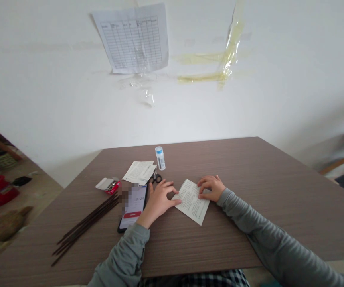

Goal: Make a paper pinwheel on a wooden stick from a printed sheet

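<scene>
Both my hands flat on a printed paper at the table's near middle.

On the brown table (250, 179) the paper (193, 203) lies tilted, its long axis running from far left to near right. My left hand (157, 200) presses its left edge, fingers spread wide; my right hand (210, 187) rests on its far corner, fingers curled, gripping nothing. A phone (133, 207) lies just left of my left wrist.
</scene>
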Motion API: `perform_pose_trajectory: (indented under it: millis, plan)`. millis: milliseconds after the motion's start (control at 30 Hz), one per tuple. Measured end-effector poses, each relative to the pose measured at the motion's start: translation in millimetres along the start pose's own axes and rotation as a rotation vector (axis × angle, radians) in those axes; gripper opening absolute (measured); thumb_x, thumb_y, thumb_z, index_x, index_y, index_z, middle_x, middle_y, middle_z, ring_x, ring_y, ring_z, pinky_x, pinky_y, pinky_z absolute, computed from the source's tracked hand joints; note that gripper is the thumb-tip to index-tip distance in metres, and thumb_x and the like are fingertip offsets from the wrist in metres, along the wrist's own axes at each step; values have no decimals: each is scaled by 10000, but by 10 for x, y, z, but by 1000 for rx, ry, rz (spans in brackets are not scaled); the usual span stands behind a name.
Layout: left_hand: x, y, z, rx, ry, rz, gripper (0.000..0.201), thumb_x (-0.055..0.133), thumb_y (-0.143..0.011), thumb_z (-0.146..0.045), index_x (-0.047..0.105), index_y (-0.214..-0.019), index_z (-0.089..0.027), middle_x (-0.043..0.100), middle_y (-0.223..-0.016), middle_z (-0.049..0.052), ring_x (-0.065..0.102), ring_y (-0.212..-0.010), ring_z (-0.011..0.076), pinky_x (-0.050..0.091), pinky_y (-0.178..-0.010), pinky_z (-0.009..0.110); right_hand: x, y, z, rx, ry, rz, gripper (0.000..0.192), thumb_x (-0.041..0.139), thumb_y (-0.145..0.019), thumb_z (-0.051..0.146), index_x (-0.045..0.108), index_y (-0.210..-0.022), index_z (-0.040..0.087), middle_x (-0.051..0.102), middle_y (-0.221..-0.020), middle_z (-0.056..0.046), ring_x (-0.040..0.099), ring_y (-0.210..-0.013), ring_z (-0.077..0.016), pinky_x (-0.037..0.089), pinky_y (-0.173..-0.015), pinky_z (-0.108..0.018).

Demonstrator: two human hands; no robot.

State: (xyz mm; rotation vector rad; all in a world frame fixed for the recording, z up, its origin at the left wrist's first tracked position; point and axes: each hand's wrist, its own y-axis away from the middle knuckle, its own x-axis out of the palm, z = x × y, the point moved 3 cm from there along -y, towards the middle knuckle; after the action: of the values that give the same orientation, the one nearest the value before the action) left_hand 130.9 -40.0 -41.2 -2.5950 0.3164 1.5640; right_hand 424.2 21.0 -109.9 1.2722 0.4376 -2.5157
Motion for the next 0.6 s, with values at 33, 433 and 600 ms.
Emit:
perform_pose_trajectory:
  millis: [33, 433, 600]
  plan:
    - [0, 1, 4, 3, -3, 1, 218, 1074, -1027, -334, 1028, -1240, -342, 810, -1853, 148, 529, -1924, 537, 133, -1592, 979, 20, -4, -12, 6, 13, 1, 209, 1102, -903, 507, 980, -879, 340, 978, -1381, -123, 813, -1531, -547, 324, -1395, -1091]
    - [-17, 24, -47, 3, -94, -21, 375, 913, -1141, -224, 999, -1475, -371, 786, -1884, 131, 500, -1941, 499, 193, -1591, 969, -45, 40, -57, -79, 69, 93, 465, 1050, -959, 494, 1015, -1420, 449, 832, -1817, -105, 653, -1776, -589, 452, -1433, -993]
    - [46, 47, -157, 40, -100, -36, 467, 750, -1190, -140, 974, -1545, -345, 794, -1880, 118, 534, -1928, 475, 182, -1613, 946, 33, 85, 65, -110, 118, 21, 454, 1019, -1007, 507, 980, -1445, 395, 766, -1895, -129, 613, -1824, -566, 388, -1478, -997]
